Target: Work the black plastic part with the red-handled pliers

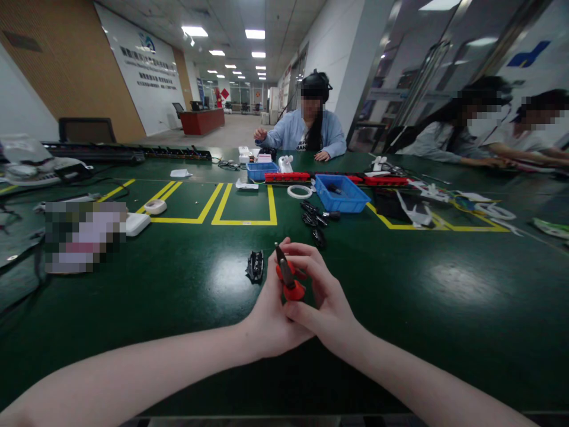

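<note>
- Grip: left hand point(269, 305) and right hand point(331, 290) both closed around the red-handled pliers point(287, 276), nose pointing up and away
- Handles mostly hidden by fingers, so can't tell which hand carries the load
- Pliers are held above the near side of the green counter point(133, 308), nothing at the tip
- Black part point(255, 267) lies on the counter just left of the hands, not touching
- Loose black parts point(313, 216) sit beyond, near the blue bin point(344, 203)
- Progress, my read: tool in hand done, no part in hand yet
</note>
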`<state>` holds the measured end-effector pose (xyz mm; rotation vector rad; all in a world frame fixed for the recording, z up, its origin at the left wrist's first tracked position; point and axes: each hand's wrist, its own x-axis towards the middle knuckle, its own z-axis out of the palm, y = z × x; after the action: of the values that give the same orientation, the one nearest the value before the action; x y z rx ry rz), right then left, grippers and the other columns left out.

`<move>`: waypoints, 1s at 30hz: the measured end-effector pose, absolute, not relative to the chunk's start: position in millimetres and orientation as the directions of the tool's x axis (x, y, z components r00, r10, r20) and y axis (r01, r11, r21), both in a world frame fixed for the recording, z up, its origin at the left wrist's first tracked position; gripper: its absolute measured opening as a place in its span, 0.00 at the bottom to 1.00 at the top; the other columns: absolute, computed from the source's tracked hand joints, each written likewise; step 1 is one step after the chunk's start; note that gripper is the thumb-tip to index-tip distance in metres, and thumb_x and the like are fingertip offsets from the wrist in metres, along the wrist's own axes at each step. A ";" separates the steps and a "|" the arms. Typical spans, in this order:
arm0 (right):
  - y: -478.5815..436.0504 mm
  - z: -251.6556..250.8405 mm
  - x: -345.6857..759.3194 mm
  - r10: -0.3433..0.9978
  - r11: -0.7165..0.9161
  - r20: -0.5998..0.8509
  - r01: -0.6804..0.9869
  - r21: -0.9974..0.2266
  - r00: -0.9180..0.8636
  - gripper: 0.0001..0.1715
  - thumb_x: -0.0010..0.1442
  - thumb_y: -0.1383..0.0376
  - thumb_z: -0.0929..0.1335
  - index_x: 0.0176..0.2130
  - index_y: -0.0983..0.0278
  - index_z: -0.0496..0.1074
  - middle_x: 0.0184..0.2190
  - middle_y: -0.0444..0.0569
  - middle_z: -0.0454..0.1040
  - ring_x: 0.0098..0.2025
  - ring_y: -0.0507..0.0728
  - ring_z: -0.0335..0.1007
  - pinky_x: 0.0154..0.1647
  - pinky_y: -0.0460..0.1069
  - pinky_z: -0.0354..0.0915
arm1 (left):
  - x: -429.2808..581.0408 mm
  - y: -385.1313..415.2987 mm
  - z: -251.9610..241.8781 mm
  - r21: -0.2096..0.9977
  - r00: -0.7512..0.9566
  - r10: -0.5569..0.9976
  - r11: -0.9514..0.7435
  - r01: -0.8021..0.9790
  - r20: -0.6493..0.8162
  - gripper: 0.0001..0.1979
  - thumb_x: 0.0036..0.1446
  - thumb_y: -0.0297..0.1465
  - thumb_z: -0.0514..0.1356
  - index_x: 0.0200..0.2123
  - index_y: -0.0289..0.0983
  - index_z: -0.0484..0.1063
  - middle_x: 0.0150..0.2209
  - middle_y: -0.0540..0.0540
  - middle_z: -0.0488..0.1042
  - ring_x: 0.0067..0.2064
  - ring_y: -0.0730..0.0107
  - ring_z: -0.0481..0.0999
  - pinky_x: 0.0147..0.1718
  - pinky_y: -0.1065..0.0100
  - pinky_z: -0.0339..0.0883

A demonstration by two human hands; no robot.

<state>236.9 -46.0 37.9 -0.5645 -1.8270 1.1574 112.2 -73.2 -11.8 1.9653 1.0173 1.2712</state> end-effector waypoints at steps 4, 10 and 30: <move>-33.7 34.6 238.3 0.740 0.570 0.492 0.039 -0.821 -0.459 0.19 0.62 0.63 0.68 0.53 0.54 0.71 0.57 0.51 0.67 0.62 0.63 0.61 0.61 0.61 0.62 | 74.6 -66.5 1.2 0.815 -0.025 0.836 -0.527 0.239 0.548 0.37 0.51 0.30 0.61 0.62 0.45 0.49 0.54 0.41 0.64 0.48 0.60 0.71 0.46 0.55 0.72; -8.6 20.8 233.3 0.630 0.675 0.441 0.169 -0.718 -0.639 0.25 0.60 0.77 0.60 0.51 0.58 0.71 0.51 0.50 0.74 0.56 0.59 0.69 0.57 0.59 0.66 | -9.0 -51.2 9.1 0.833 -0.226 0.839 -0.386 0.396 0.496 0.17 0.53 0.30 0.56 0.47 0.40 0.62 0.42 0.46 0.68 0.44 0.63 0.72 0.43 0.61 0.70; 40.9 -1.3 208.7 0.363 0.896 0.290 0.246 -0.368 -0.886 0.28 0.62 0.57 0.69 0.59 0.63 0.68 0.55 0.57 0.73 0.59 0.64 0.66 0.59 0.63 0.60 | -59.7 -25.0 -14.2 0.489 0.017 0.918 -0.227 0.842 0.396 0.19 0.49 0.29 0.60 0.46 0.40 0.66 0.46 0.44 0.72 0.50 0.53 0.72 0.51 0.52 0.65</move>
<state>208.7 40.9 -1.3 -0.4497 -2.7069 0.4600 -59.7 -25.0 -14.2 2.1552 1.8764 0.9971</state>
